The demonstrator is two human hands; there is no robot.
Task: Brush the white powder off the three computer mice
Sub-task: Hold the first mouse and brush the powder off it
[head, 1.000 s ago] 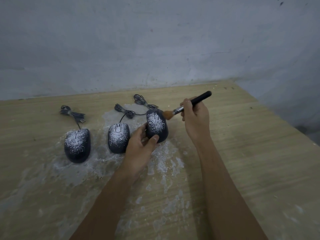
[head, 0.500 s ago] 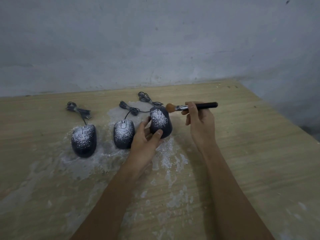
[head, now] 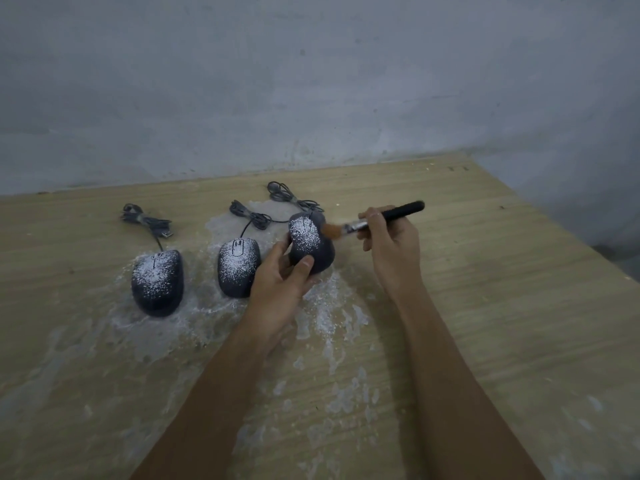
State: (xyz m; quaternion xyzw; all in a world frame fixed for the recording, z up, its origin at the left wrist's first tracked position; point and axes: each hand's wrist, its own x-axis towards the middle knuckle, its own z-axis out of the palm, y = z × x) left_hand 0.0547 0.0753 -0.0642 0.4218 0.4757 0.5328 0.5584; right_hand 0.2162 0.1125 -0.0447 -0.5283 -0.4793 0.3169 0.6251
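1. A pale wooden desk point(head: 485, 306) fills the lower part of the view. Its far edge meets a grey, scuffed wall point(head: 311, 81).
2. White powder point(head: 325, 306) is smeared and scattered across the desk around the mice and in front of them. It looks thickest just in front of the right mouse.
3. A coiled grey cable lies behind each mouse: the left cable point(head: 143, 220), the middle cable point(head: 251, 216) and the right cable point(head: 291, 197).
4. Two bare forearms reach in from the bottom edge. The left forearm and hand cover the desk between the middle and right mice and hide the near left side of the right mouse.
5. Three dark mice sit in a row left of the desk's centre, well back from the near edge.
6. The left mouse point(head: 157, 282) lies flat, its top thickly speckled with powder.
7. The middle mouse point(head: 238, 266) also lies flat and is dusted white, with its scroll wheel showing as a dark outline.
8. The right mouse point(head: 311, 247) has powder on its upper left. Its right side and near end look dark and bare.
9. The left hand point(head: 280, 282) is curled round the near end of the right mouse, with the thumb pressed on top.
10. The right hand point(head: 391, 244) pinches a brush point(head: 381, 220) by its black handle.
11. The brush's tan bristles point(head: 330, 231) are blurred and touch the far right edge of the right mouse.
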